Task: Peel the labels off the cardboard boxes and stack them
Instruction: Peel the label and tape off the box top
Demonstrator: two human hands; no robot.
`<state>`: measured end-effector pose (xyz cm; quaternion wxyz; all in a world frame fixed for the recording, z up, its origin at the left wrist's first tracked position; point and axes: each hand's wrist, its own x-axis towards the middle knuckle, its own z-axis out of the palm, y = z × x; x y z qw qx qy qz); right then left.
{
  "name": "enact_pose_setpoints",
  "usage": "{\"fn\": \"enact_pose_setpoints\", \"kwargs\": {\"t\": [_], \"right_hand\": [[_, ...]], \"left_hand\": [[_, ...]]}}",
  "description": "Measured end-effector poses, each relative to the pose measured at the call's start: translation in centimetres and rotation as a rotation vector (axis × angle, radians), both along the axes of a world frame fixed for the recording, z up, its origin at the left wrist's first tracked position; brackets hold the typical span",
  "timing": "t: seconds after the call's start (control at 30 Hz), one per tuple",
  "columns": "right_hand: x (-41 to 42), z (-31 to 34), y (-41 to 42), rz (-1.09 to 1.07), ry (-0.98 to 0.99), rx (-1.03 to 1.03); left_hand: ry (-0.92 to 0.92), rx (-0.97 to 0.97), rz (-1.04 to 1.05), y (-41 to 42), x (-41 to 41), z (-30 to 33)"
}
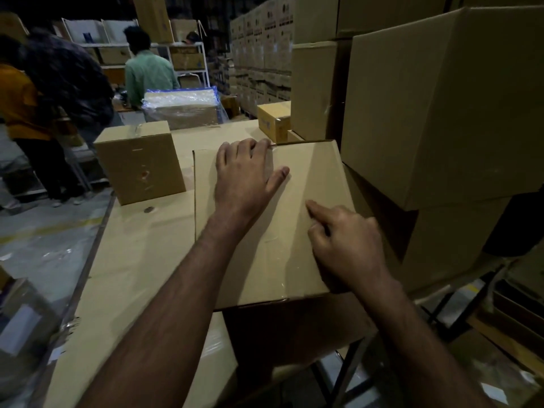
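I am working bare-armed: no sleeve is showing on either forearm anywhere up to the bottom edge of the view, and I am wearing no glove, watch, band or ring that the dim light lets me see. My left hand (245, 175) is showing its back, knuckles and all five fingers (279, 175), with short nails. My right hand (347, 242) is showing its back too, nearer the cardboard box's (265, 260) right edge, its wrist and forearm bare and lightly haired.
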<state>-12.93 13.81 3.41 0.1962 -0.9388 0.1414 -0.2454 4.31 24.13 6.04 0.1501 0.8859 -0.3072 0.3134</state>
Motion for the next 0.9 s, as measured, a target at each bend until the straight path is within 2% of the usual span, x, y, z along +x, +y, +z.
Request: {"fn": "enact_pose_setpoints", "kwargs": {"t": [0.1, 0.23, 0.37, 0.5, 0.63, 0.77, 0.9], "right_hand": [[-0.1, -1.0, 2.3, 0.098, 0.090, -0.137], [-0.1, -0.6, -0.8, -0.042, 0.052, -0.040], [0.4, -1.4, 2.1, 0.090, 0.092, -0.152], [0.3, -0.3, -0.8, -0.047, 0.038, -0.018], [0.7, -1.1, 2.5, 0.093, 0.100, -0.149], [0.2, -0.9, 0.2, 0.014, 0.069, -0.074], [-0.9, -1.8, 1.2, 0.049, 0.109, -0.109]], "left_hand": [[-0.013, -0.011, 0.004, 0.0, 0.2, -0.2], [-0.006, -0.009, -0.002, -0.2, 0.6, -0.2], [-0.035, -0.018, 0.000, -0.2, 0.6, -0.4], [-0.010, -0.012, 0.001, -0.2, 0.9, -0.4], [-0.039, -0.011, -0.003, -0.1, 0.7, -0.6], [-0.030, -0.031, -0.018, 0.1, 0.8, -0.4], [-0.034, -0.029, -0.007, -0.3, 0.5, -0.6]]}}
